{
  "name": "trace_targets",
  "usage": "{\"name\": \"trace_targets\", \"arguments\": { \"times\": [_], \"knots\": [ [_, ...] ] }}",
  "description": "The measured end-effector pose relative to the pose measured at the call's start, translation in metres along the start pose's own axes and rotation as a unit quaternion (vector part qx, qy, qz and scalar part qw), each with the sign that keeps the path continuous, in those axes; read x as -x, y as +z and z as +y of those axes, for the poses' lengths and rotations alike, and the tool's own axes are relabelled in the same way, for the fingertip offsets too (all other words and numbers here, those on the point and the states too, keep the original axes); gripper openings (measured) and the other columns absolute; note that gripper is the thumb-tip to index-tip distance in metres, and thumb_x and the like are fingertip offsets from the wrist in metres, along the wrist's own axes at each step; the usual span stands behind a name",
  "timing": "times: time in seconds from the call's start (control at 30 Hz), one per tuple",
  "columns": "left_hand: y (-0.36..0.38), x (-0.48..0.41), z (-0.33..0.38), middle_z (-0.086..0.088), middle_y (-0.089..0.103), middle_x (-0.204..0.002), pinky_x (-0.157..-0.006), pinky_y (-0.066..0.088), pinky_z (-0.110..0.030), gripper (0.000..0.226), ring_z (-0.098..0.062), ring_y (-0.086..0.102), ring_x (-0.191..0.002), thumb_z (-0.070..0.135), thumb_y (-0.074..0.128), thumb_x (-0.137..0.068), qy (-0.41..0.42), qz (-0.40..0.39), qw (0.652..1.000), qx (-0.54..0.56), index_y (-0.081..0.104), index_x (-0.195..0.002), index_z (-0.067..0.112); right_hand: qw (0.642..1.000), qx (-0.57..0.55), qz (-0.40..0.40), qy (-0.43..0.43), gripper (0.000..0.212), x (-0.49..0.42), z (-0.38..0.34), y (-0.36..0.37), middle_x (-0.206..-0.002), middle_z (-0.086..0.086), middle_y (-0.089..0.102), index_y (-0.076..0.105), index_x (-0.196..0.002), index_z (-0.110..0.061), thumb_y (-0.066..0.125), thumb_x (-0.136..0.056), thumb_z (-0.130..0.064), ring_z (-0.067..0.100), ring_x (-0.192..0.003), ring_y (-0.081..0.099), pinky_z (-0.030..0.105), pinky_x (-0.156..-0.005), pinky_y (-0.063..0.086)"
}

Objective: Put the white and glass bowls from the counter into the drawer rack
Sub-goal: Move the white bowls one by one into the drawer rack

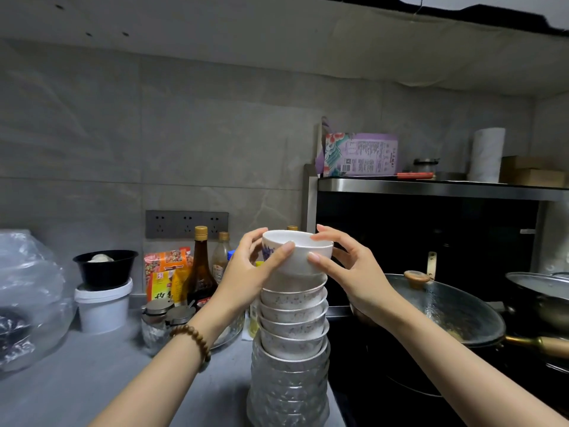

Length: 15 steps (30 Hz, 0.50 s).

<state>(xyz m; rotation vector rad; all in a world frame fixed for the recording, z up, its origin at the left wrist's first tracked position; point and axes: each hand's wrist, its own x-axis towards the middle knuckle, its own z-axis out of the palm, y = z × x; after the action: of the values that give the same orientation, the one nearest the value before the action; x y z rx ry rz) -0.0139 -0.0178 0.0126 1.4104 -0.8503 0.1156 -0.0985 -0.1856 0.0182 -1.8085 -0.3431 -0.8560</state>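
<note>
Both hands, left point(246, 272) at nine o'clock, right point(348, 266) at three, have fingers point(284, 249) clamped on the top bowl point(297, 252), steadying it above the tall stack point(292, 328).

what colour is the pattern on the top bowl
Purple, a floral-looking print on the white top bowl, seen in the head view.

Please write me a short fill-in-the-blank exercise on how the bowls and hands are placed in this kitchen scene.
1. Both the left hand and the right hand grip the ____ bowl of the stack.
2. The white bowls sit on top of a stack of ____ bowls.
3. A bead bracelet is worn on the ____ wrist.
4. The lidded wok stands to the ____ of the stack.

Missing words: top; glass; left; right
</note>
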Motion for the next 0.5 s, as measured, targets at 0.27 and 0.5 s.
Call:
{"name": "trace_targets", "arguments": {
  "times": [0.27,0.5],
  "knots": [
    [0.014,0.014,0.028,0.014,0.054,-0.121,-0.081,0.047,-0.008,0.074,0.004,0.053,-0.111,0.065,0.063,-0.062,0.050,-0.006,0.998,0.023,0.041,-0.125,0.034,0.999,-0.033,0.024,-0.013,0.036,0.014,-0.033,-0.007,-0.127,-0.009,0.061,0.064,-0.076,-0.023,0.077,-0.058,-0.051,0.012,-0.112,0.063,0.029,-0.091,0.053],
    [-0.005,0.027,0.023,0.010,0.030,-0.151,-0.111,0.027,-0.035,0.078,-0.013,0.029,-0.139,0.068,0.037,-0.076,0.006,-0.090,0.994,-0.057,0.019,-0.146,0.040,0.995,-0.085,0.041,0.018,0.014,0.028,-0.028,0.006,-0.120,-0.005,0.064,0.057,-0.080,-0.007,0.071,-0.078,-0.011,0.002,-0.092,0.068,0.016,-0.073,0.053]
  ]
}}
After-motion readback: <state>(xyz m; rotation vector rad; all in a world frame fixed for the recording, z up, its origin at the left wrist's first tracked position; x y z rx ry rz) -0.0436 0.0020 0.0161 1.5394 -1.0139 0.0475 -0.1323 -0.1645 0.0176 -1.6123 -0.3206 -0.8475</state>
